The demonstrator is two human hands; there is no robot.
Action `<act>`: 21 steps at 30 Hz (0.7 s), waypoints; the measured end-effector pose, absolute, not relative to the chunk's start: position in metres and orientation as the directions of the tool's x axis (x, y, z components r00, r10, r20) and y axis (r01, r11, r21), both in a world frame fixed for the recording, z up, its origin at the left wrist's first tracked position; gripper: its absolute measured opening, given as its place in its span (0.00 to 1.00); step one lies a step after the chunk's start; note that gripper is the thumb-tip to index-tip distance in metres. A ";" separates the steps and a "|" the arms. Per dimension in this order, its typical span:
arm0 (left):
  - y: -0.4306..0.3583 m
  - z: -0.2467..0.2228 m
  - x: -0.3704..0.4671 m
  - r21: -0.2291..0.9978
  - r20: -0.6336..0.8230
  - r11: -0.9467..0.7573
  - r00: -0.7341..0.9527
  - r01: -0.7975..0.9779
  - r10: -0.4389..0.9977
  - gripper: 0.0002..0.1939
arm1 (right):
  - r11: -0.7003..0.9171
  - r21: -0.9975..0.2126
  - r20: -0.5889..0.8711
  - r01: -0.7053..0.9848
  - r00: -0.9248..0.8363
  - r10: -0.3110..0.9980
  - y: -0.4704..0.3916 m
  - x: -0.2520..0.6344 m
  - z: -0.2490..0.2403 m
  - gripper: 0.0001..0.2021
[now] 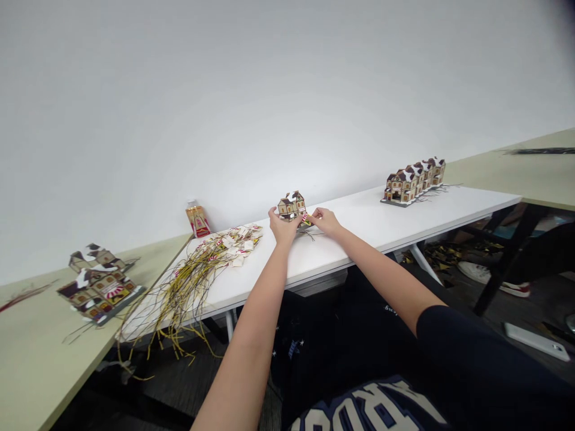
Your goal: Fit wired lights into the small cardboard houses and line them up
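Note:
A small model house (291, 204) with a dark, snow-patched roof stands on the white table in front of me. My left hand (284, 226) grips its left and front side, thumb reaching toward a small red-and-white striped piece (306, 218). From the right, my right hand (326, 221) pinches this striped piece at the house's front corner. Thin wires stick out below the house, between the hands. Part of the house's lower front is hidden by my fingers.
Striped pieces with long yellow wires (193, 275) cover the white table's (314, 257) left part, beside a red-and-gold package (197, 220). A row of model houses (413, 182) stands right. More houses (99, 287) sit on the left table (27, 353). A person's shoe (476, 272) shows lower right.

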State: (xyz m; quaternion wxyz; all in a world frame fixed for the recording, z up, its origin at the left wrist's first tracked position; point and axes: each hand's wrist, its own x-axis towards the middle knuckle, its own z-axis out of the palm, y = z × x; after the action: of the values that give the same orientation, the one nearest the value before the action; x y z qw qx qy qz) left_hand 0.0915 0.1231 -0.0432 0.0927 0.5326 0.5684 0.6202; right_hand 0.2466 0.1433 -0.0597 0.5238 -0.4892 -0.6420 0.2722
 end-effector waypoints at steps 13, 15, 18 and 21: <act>0.132 -0.049 0.091 0.839 0.507 -0.334 -0.397 0.429 0.765 0.33 | 0.360 -0.583 0.473 0.729 -0.056 0.879 0.130 0.249 -0.055 0.12; 0.132 -0.049 0.090 0.857 0.477 -0.312 -0.398 0.411 0.784 0.31 | 0.356 -0.580 0.479 0.733 -0.046 0.877 0.131 0.249 -0.055 0.12; 0.131 -0.049 0.089 0.884 0.419 -0.265 -0.401 0.386 0.814 0.29 | 0.353 -0.579 0.481 0.735 -0.041 0.876 0.131 0.250 -0.055 0.13; 0.130 -0.048 0.089 0.904 0.377 -0.231 -0.414 0.360 0.829 0.28 | 0.349 -0.571 0.478 0.743 -0.045 0.877 0.131 0.249 -0.055 0.14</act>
State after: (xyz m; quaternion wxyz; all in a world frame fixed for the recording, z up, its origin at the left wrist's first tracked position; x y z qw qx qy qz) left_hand 0.0885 0.1297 -0.0480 0.1952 0.5049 0.5885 0.6005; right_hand 0.2492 0.1314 -0.0552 0.3986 -0.5643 -0.7180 0.0841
